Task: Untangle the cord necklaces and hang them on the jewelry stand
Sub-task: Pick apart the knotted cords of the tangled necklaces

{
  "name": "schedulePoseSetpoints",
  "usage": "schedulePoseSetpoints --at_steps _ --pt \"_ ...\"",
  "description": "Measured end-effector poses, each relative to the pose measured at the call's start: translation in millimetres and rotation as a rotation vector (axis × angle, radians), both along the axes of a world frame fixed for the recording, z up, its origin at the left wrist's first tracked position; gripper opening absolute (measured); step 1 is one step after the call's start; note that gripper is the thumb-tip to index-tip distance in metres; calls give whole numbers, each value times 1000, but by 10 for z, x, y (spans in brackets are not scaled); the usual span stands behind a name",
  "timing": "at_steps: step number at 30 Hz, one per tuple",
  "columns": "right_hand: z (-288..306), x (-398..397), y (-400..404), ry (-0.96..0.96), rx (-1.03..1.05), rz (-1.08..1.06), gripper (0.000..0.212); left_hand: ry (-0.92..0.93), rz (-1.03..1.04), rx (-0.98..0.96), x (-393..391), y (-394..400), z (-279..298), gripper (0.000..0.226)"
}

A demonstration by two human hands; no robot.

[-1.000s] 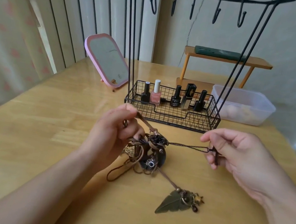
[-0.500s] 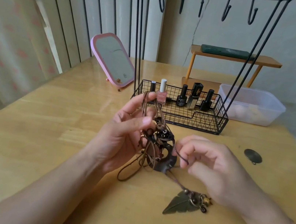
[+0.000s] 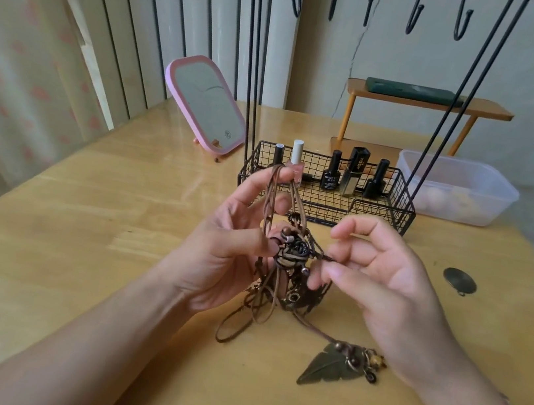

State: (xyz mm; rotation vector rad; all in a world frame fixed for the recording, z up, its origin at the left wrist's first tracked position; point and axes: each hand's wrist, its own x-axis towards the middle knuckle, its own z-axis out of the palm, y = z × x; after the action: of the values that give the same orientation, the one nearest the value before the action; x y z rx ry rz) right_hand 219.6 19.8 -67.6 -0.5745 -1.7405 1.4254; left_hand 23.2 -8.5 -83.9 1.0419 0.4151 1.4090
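A tangled bundle of brown cord necklaces [image 3: 291,252] with beads and small charms hangs just above the wooden table [image 3: 84,209]. My left hand [image 3: 235,242] holds it up, cords looped over the raised fingers and the thumb pressing the knot. My right hand [image 3: 373,270] pinches a thin dark cord coming out of the knot's right side. One cord trails down to a bronze leaf pendant [image 3: 329,367] lying on the table. The black wire jewelry stand [image 3: 395,218] rises behind, its hooks [image 3: 414,16] bare.
Nail polish bottles [image 3: 332,174] stand in the stand's wire basket. A pink mirror [image 3: 204,102] leans at the back left. A clear plastic tub [image 3: 501,199] and an orange shelf [image 3: 426,103] stand at the back right. A small dark round pendant [image 3: 459,280] lies right of my hand.
My left hand has lifted the bundle off the table and raised the cords upright. My right hand moved in from the right, close to the knot, still pinching the thin cord.
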Motion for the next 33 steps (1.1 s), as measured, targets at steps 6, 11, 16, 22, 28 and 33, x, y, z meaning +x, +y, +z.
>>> schedulePoseSetpoints --at_steps 6,11,16,22,28,33 --pt "-54 15 -26 -198 391 -224 9 -55 -3 -9 -14 -14 4 76" --pt "-54 -3 -63 -242 460 -235 16 -64 -19 -2 -13 -22 17 77" --pt "-74 -34 -60 -228 509 -264 15 257 177 0 8 -43 35 53" --pt "-82 -14 -25 -182 466 -271 17 656 759 41 117 -96 28 27" --pt "-84 3 1 -135 415 -197 20 941 682 453 194 -172 19 19" --pt "-86 18 21 -123 460 -161 19 860 534 300 152 -154 59 13"
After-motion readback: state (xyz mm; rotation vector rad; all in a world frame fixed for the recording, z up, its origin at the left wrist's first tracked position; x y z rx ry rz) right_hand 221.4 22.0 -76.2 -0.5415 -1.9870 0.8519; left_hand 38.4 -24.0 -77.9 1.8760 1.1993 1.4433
